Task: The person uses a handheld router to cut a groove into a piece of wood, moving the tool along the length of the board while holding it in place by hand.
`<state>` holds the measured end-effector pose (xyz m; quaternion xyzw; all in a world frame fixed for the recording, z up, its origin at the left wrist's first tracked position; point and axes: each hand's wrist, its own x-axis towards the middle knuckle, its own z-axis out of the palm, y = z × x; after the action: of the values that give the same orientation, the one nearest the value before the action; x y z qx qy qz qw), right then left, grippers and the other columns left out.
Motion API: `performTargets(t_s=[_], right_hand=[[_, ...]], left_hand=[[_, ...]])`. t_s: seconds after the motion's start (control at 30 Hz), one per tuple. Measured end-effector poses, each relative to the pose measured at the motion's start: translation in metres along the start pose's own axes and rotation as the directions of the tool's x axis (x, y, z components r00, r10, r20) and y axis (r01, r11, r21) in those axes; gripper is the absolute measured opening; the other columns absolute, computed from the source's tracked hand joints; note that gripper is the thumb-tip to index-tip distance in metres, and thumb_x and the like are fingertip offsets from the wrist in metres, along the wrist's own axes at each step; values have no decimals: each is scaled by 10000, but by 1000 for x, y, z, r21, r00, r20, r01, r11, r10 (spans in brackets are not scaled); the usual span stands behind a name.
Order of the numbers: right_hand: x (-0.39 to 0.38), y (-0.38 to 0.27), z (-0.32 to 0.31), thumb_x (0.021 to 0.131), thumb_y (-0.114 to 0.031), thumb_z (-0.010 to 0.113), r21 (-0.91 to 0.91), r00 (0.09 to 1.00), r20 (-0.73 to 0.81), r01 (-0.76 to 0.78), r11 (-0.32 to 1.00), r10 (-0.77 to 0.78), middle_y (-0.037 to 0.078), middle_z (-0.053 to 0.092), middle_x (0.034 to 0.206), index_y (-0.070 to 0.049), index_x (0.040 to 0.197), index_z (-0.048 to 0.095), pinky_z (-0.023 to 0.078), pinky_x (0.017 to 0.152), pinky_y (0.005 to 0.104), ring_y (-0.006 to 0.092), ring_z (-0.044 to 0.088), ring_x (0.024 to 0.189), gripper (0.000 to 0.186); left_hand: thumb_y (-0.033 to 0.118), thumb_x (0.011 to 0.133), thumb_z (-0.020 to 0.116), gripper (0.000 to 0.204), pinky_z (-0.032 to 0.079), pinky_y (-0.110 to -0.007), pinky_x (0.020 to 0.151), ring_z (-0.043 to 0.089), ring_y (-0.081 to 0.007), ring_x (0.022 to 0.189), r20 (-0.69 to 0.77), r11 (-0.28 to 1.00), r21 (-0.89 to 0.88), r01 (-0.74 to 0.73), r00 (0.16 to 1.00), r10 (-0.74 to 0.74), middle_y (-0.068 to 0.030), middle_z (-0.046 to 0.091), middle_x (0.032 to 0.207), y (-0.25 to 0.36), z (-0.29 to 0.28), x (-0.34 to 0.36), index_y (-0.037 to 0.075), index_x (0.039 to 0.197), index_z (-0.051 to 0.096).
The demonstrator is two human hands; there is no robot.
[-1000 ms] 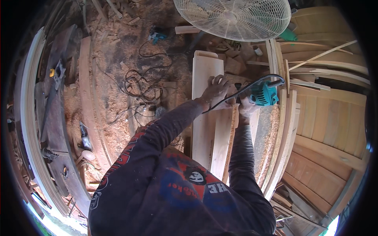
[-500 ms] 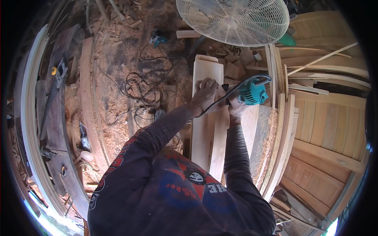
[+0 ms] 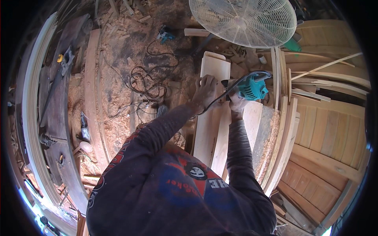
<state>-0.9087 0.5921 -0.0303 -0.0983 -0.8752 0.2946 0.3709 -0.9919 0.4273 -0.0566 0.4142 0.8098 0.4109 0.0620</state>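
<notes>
My right hand is wrapped round a teal corded power drill. Its black chuck points left, over a pale wooden board. I cannot make out a bit at its tip. Close to the chuck, my left hand rests on the board with its fingers bent over the wood, seemingly gripping it. The black cord loops from the drill across to my left wrist. Below my hands, the board and more planks run toward my body.
A large white caged fan stands ahead. On the sawdust-strewn floor lie another teal power tool and a tangled black cable. Long planks line the left; panelled wooden doors and strips lie right. A handsaw rests on a dark plank.
The whole view has shifted, so the floor and board appear farther right. My left hand has drawn slightly left, away from the drill's chuck. The drill stays in my right hand.
</notes>
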Motion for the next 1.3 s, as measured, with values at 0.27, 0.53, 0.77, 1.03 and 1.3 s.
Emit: performTargets(t_s=[0.27, 0.53, 0.77, 1.03, 1.3], right_hand=[[2, -16, 4, 669, -148, 864, 271, 971, 4, -230, 935, 238, 45, 711, 1059, -48, 1123, 674, 555, 837, 351, 197, 681, 922, 502], [7, -28, 4, 679, -137, 857, 315, 977, 52, -213, 925, 207, 32, 701, 1025, -71, 1069, 670, 550, 828, 344, 188, 679, 908, 437], [-12, -38, -8, 695, -151, 841, 105, 995, 18, -102, 989, 101, 33, 715, 1044, -80, 1088, 689, 552, 828, 356, 207, 687, 918, 427], [-75, -70, -34, 698, -122, 820, 86, 986, -2, -167, 982, 168, 35, 725, 1051, -88, 1080, 709, 536, 888, 363, 208, 688, 944, 399], [-152, -141, -81, 681, -136, 807, 93, 971, -59, -226, 970, 232, 36, 720, 989, -119, 1027, 716, 522, 829, 378, 236, 677, 887, 358]], left_hand=[[391, 528, 917, 973, 278, -552, 1109, 388, -364, 1327, -60, 999, -7, 53, 997, -53, -161, 438, 1296, 2, 3, -3, -3, 1300, 476], [379, 529, 921, 972, 258, -577, 1111, 389, -385, 1306, -60, 996, -14, 87, 994, -88, -164, 439, 1289, 5, 0, -10, -6, 1298, 468], [396, 622, 915, 931, 271, -562, 1086, 396, -385, 1287, 76, 997, -15, 73, 995, -71, -176, 435, 1295, 19, -13, -23, -32, 1311, 456], [425, 636, 914, 930, 308, -542, 1053, 410, -383, 1260, 95, 1000, 9, -2, 995, 1, -177, 427, 1288, 36, -4, -85, -26, 1312, 460], [449, 628, 922, 929, 322, -529, 1038, 419, -372, 1227, 129, 989, 90, -116, 986, 104, -164, 447, 1255, 81, -13, -177, 6, 1302, 461]])
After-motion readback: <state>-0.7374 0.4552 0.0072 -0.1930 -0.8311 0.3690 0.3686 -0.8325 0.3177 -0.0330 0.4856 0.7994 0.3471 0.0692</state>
